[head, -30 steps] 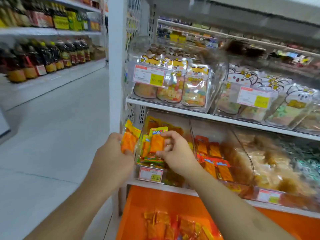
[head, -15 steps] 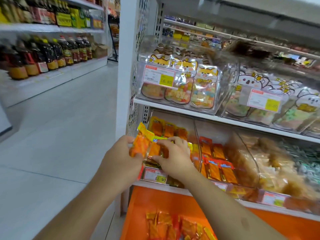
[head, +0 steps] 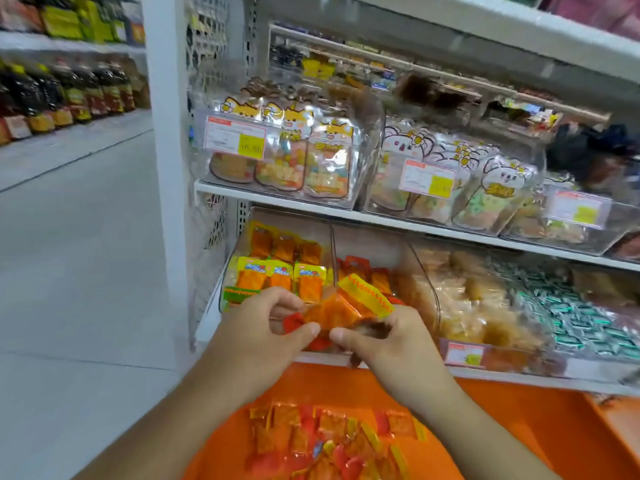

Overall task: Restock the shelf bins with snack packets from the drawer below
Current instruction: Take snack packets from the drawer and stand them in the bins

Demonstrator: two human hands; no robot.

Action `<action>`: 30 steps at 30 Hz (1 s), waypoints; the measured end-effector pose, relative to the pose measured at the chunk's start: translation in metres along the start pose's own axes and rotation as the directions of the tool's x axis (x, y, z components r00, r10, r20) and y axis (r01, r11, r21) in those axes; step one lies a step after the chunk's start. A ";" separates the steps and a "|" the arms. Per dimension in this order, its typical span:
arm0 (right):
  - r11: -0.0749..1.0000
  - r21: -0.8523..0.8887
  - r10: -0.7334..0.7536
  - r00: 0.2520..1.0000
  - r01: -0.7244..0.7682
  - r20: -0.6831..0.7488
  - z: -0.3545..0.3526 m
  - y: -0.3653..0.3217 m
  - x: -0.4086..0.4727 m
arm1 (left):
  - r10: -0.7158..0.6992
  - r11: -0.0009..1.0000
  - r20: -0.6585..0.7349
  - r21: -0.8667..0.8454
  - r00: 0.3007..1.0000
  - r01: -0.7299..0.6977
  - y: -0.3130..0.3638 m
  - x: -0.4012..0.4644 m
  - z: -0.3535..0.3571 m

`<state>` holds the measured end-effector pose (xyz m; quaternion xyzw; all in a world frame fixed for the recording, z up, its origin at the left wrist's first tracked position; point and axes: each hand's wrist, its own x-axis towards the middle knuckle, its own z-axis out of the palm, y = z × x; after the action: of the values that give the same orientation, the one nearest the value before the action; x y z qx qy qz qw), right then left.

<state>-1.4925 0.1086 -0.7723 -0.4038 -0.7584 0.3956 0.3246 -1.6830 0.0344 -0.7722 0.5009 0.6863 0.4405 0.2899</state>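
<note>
My left hand (head: 258, 329) and my right hand (head: 384, 341) both pinch a small bunch of orange snack packets (head: 346, 306) with yellow tops, held in front of the lower shelf. Just behind them the clear shelf bin (head: 242, 251) at the left end holds rows of the same orange packets (head: 277, 271). Below, the open orange drawer (head: 519, 427) holds a loose heap of orange and red packets (head: 332, 441).
Neighbouring clear bins hold red-topped packets (head: 367, 271), pale snacks (head: 478, 306) and green-wrapped sweets (head: 575, 313). The upper shelf (head: 381, 220) carries bins of cartoon-printed bags. A white upright post (head: 166, 168) stands on the left, with the aisle floor and bottle shelves beyond.
Both hands have drawn back out of the left bin and come together lower, in front of the shelf edge. The view has moved closer to the shelf.
</note>
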 end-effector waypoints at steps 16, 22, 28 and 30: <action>0.998 -0.018 -0.057 0.998 0.056 -0.028 -0.044 0.026 -0.038 | -0.060 0.890 0.110 -0.444 0.992 0.103 0.006 -0.011 0.038; 0.996 0.026 0.087 0.996 -0.086 -0.035 -0.036 0.025 -0.045 | -0.007 0.922 0.111 -0.384 0.994 0.050 -0.004 -0.011 0.057; 0.988 -0.046 0.147 0.989 -0.148 -0.030 -0.045 0.031 -0.040 | 0.040 0.972 0.219 -0.236 0.975 0.014 -0.009 -0.003 0.073; 0.969 -0.240 0.051 0.998 -0.058 -0.037 -0.059 0.037 -0.033 | 0.018 0.978 0.188 -0.210 0.982 0.022 -0.007 0.006 0.079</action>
<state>-1.4169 0.1133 -0.7816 -0.4669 -0.7843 0.3031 0.2738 -1.6219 0.0640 -0.8131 0.5062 0.6056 0.4609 0.4057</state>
